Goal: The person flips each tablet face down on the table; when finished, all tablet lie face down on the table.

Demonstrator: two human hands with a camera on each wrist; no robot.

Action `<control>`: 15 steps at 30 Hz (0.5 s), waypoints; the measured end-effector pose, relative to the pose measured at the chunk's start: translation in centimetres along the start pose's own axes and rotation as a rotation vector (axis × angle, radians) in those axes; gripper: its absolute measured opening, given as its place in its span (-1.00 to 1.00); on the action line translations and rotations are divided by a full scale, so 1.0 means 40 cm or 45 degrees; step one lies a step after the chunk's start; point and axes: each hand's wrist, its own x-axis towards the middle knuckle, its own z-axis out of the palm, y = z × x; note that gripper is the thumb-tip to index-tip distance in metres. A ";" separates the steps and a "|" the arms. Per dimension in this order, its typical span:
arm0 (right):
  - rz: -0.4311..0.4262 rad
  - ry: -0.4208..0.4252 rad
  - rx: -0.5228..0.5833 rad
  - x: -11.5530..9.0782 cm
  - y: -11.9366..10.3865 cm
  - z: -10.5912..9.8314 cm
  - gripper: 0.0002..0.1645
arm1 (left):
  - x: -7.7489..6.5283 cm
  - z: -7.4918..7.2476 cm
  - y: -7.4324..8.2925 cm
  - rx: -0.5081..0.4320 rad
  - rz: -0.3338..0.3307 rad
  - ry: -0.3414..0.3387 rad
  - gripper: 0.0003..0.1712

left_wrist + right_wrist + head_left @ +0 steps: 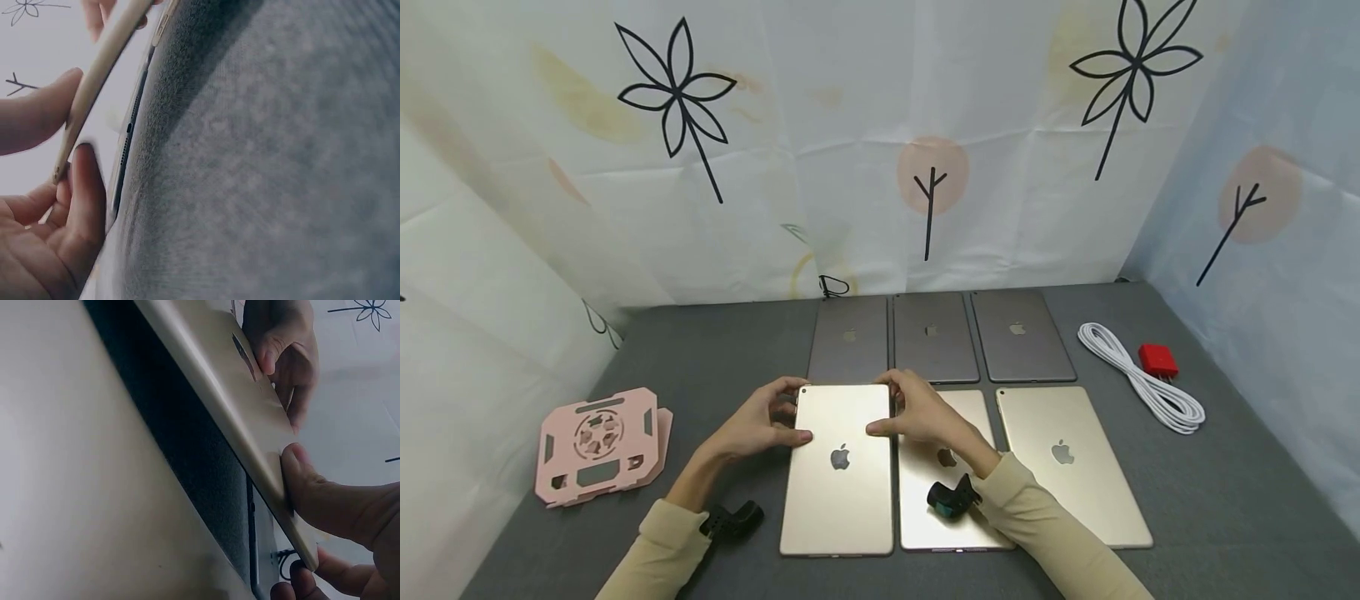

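Both hands hold a gold tablet (pixel 838 517) with an apple logo, back side up, at the left end of the front row. My left hand (pixel 758 423) grips its upper left edge, thumb on the back. On the opposite upper edge, my right hand (pixel 919 410) pinches it between thumb and fingers. In the right wrist view the held tablet (pixel 215 387) slants, its near edge apart from the dark cloth. Fingers reach under its edge (pixel 103 69) in the left wrist view. A second gold tablet (pixel 917 527) lies beside it, partly hidden by my right forearm.
A third gold tablet (pixel 1045 412) lies to the right. Behind stand in a row three grey tablets, left (pixel 842 360), middle (pixel 936 358) and right (pixel 1030 358). A pink folding stand (pixel 561 433) is at left; a coiled white cable (pixel 1138 385) and red charger (pixel 1157 360) at right.
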 end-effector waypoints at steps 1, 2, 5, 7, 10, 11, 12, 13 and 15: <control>-0.001 0.000 -0.004 0.002 0.000 0.000 -0.14 | 0.002 0.000 -0.001 0.044 -0.007 0.023 -0.13; -0.003 0.000 -0.010 0.004 0.002 0.000 -0.15 | 0.003 0.001 -0.001 0.098 -0.012 0.046 -0.14; -0.005 -0.001 -0.038 0.008 0.007 0.001 -0.15 | 0.008 0.003 0.000 0.269 -0.029 0.101 -0.15; -0.002 -0.007 -0.069 0.010 0.010 0.002 -0.15 | 0.011 0.006 0.000 0.355 -0.035 0.120 -0.13; -0.001 -0.019 -0.125 0.013 0.013 0.004 -0.14 | 0.013 0.010 -0.002 0.429 -0.041 0.136 -0.12; 0.003 -0.022 -0.146 0.014 0.014 0.006 -0.13 | 0.014 0.011 -0.004 0.447 -0.043 0.140 -0.12; 0.008 -0.025 -0.164 0.015 0.015 0.007 -0.13 | 0.014 0.013 -0.005 0.466 -0.045 0.146 -0.12; 0.013 -0.030 -0.179 0.015 0.015 0.007 -0.12 | 0.015 0.015 -0.007 0.488 -0.046 0.150 -0.12; 0.025 -0.031 -0.201 0.016 0.015 0.008 -0.11 | 0.017 0.016 -0.009 0.514 -0.047 0.154 -0.12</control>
